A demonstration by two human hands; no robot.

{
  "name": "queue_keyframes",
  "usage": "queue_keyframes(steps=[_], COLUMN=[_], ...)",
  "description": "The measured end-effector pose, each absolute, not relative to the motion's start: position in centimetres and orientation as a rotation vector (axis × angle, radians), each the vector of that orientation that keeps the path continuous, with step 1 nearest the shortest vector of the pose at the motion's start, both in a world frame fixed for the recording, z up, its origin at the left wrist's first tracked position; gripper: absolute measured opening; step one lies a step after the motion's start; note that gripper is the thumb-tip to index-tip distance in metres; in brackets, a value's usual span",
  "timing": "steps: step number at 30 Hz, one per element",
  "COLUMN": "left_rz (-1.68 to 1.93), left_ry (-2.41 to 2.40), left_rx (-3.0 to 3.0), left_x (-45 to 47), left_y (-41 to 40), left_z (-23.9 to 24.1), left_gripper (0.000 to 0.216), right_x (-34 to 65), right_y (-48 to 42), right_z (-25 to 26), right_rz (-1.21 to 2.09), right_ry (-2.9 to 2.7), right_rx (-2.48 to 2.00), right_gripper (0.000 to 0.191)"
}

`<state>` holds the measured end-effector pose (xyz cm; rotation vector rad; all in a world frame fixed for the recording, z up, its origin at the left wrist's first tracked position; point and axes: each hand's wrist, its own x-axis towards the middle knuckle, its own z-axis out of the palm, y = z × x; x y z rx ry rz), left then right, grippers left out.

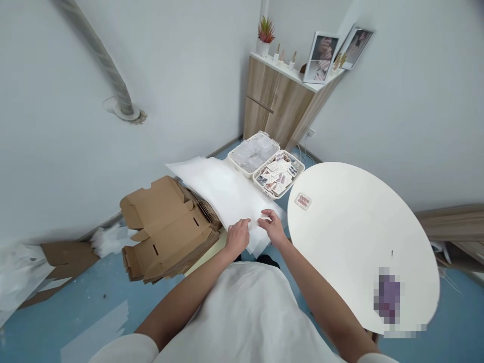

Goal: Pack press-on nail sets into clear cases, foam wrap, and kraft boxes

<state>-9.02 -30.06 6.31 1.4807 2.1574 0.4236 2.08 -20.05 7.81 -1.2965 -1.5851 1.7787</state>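
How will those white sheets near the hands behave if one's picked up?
The white sheets have thin-looking edges, so one would likely be light and floppy. They lie layered over each other, so several might cling or slide together.

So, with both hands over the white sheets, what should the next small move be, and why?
Probably to pinch and lift the near end of the top white sheets: the left hand and right hand are both over that end, side by side, fingers curled. Whether they hold anything thin is hard to tell.
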Motion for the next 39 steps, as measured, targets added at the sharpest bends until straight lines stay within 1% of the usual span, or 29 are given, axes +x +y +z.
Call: queue_keyframes(steps=[3, 7, 8, 9, 12, 14, 16, 23, 28, 31, 35, 37, 39], left_rz=[0.422, 0.439, 0.455, 0.473, 0.493, 0.465, 0.431, 0.333, 0.226, 0.084, -0.098, -0.164, -0.233], left_ry=[2.110, 2.052, 2.044, 2.044, 2.079, 2.111, 2.134, 2.101, 2.071, 2.028, 1.915, 1.851, 1.799], left_rx=[1.510, 1.543, 1.546, 1.547, 1.536, 1.517, 1.500, 1.537, 1.617, 1.683, 1.798, 1.848, 1.853], left_x=[-8.3, -6.9, -6.6, -6.2, -5.2, -4.5, -3.4, 2.8, 9.3, 13.4, 17.9, 19.5, 20.6], left_y=[-30.0, -30.0, -30.0, -30.0, -29.9, -29.5, -28.8, -25.1, -22.5, -21.4, -20.9, -20.8, -20.5], left_z=[6.1, 6.0, 5.9, 5.8, 5.5, 5.3, 5.1, 6.0, 6.3, 5.9, 5.3, 5.1, 4.8], left_gripper=[0.043, 0.038, 0.040, 0.048, 0.079, 0.085, 0.086, 0.085, 0.083, 0.082, 0.075, 0.072, 0.070], right_x=[3.3, 4.0, 4.2, 4.4, 5.8, 7.4, 9.5, 18.2, 26.2, 31.6, 37.8, 39.8, 41.0], right_y=[-19.1, -17.9, -17.6, -17.5, -17.2, -17.1, -17.1, -17.5, -18.1, -18.6, -19.9, -20.9, -22.0], right_z=[8.1, 8.6, 8.8, 8.9, 9.3, 9.5, 9.6, 9.2, 8.0, 6.4, 3.2, 1.7, 0.5], right_rz=[1.548, 1.404, 1.343, 1.273, 1.105, 1.056, 1.041, 1.086, 1.150, 1.215, 1.173, 1.173, 1.184], right_ry=[-1.865, -2.136, -2.186, -2.220, -2.226, -2.191, -2.154, -1.932, -1.642, -1.302, -0.867, -0.790, -0.839], right_rx=[-1.360, -1.321, -1.288, -1.261, -1.253, -1.273, -1.284, -1.353, -1.515, -1.618, -1.784, -1.865, -1.935], right_gripper=[0.037, 0.023, 0.022, 0.021, 0.024, 0.027, 0.030, 0.034, 0.036, 0.041, 0.052, 0.056, 0.057])
